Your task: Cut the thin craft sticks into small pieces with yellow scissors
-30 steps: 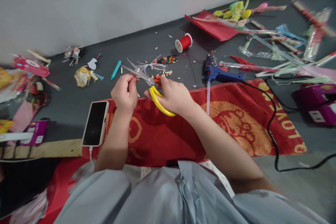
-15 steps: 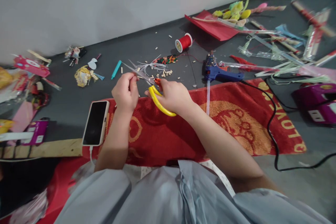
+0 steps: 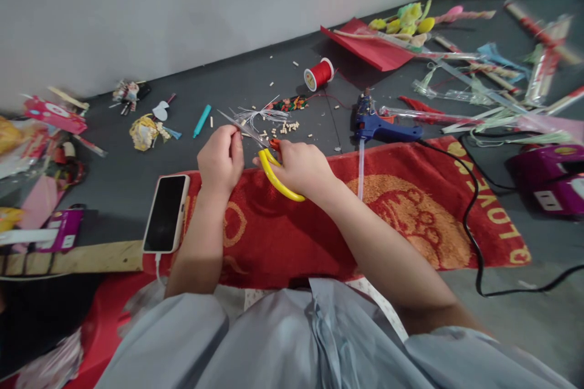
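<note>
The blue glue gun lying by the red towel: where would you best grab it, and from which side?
Grip the glue gun by its handle, which seems to lie toward the cord end, coming from above and the right. It lies flat, and its nozzle end, at the left, may be hot.

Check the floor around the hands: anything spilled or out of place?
Small pale cut bits lie scattered on the floor beyond the scissors. The glue gun lies on its side, its glue stick over the towel.

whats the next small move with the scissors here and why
Probably close the blades. The right hand grips the yellow-handled scissors, whose blades look slightly parted, pointing at the left hand, which pinches something too small to identify at the blades. Small cut bits already lie just beyond.
</note>
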`<state>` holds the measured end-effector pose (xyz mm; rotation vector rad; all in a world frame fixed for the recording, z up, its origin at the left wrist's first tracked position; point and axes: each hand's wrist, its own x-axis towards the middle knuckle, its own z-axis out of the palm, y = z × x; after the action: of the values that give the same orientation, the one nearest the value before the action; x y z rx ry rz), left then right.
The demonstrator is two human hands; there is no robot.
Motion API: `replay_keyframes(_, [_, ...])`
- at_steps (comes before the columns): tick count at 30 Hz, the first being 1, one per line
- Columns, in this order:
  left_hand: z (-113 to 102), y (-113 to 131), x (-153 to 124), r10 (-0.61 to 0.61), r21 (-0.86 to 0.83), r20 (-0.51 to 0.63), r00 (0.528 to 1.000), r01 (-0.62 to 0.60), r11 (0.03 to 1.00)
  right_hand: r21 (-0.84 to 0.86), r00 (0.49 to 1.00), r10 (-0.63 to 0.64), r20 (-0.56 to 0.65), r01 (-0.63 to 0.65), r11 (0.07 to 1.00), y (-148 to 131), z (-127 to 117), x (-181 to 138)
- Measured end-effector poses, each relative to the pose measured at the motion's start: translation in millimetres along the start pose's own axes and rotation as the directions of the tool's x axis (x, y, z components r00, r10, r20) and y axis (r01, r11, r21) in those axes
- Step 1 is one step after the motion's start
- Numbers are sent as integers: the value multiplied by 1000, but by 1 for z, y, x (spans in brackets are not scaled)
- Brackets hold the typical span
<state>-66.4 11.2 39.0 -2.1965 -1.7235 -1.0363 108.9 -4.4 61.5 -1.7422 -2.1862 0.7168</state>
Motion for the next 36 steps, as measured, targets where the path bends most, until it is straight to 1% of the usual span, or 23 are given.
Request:
replay_keyframes(2, [2,-1,1,45,29,3,999,-45,999,-14,1000,21,-4,-21,1000,0,1,1])
replay_keyframes(4, [3,0,1,94,34,-18,995,-93,995,-15,999,35,-7,-35,999,1,0,2])
replay_keyframes(6, [2,1,0,138,8,-61,989,-138,990,3,999,49,-13,-49,999,2,-1,3])
replay_keyframes(9, [0,5,-2,201,-78,-114,973,-210,975,60,997,72,-35,-70,996,6,-3,6])
replay_keyframes(11, [-1,8,-3,243,-122,-109,964,-255,959,100,995,82,-55,-77,992,9,-4,8])
replay_keyframes(13, [-1,12,-4,255,-157,-70,964,-263,952,136,993,92,-68,-83,987,12,-4,10])
replay_keyframes(17, [3,24,-5,187,-293,37,982,-168,941,195,995,81,-64,-67,979,13,-2,12])
replay_keyframes(20, [8,30,-8,121,-446,144,982,-44,894,211,998,55,-38,-46,976,12,0,13])
replay_keyframes(23, [15,32,-13,80,-593,267,960,98,799,243,999,39,2,-38,969,10,3,12])
replay_keyframes(25, [20,31,-17,68,-665,325,943,178,725,268,1000,30,5,-31,963,8,4,11])
replay_keyframes(28, [27,28,-22,87,-736,406,910,268,622,280,1000,25,-12,-21,960,6,7,10])
replay_keyframes(30, [30,27,-24,105,-759,433,895,299,579,293,999,35,-17,-28,956,5,8,9])
replay_keyframes(32, [32,28,-26,99,-770,440,893,318,553,324,999,42,-23,-32,945,4,10,9])
replay_keyframes(36, [34,33,-30,87,-772,438,895,325,547,409,999,34,-38,-15,912,4,12,9])
